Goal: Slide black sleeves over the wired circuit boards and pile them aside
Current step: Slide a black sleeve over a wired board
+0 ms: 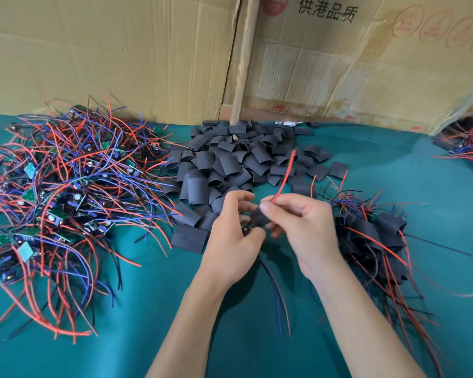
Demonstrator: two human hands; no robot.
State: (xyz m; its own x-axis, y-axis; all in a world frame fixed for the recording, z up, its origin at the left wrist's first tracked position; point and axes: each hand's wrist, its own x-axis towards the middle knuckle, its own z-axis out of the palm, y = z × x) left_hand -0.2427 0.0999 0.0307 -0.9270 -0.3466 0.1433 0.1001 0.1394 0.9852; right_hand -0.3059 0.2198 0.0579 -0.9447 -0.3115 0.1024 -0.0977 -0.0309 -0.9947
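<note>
Hands are seen from the head view at the near centre of a counter [393, 165] covered in teal cloth. A black sleeve [258, 217] is held between them, above the cloth. The left hand [234, 236] is curled round the sleeve's left end, thumb and fingertips bent in against it. The right hand [301, 222] is closed in a pinch on a red wire [284, 175], which rises from the sleeve up and to the right; its lower fingers are tucked under the sleeve. Thin dark, blue and red wires [277, 298] hang from below the hands toward the near edge. The board inside the sleeve cannot be made out.

A large tangle of bare boards [58, 186] with red, blue and black leads is spread over the left of the counter. A heap of loose sleeves [230, 162] lies at the far centre, just beyond the hands. A pile of sleeved boards [377, 236] lies just right of the right hand, wires trailing toward the near right. Another wire bundle [467, 145] is seen at the far right edge. Cardboard sheets [120, 50] stand upright behind the counter.
</note>
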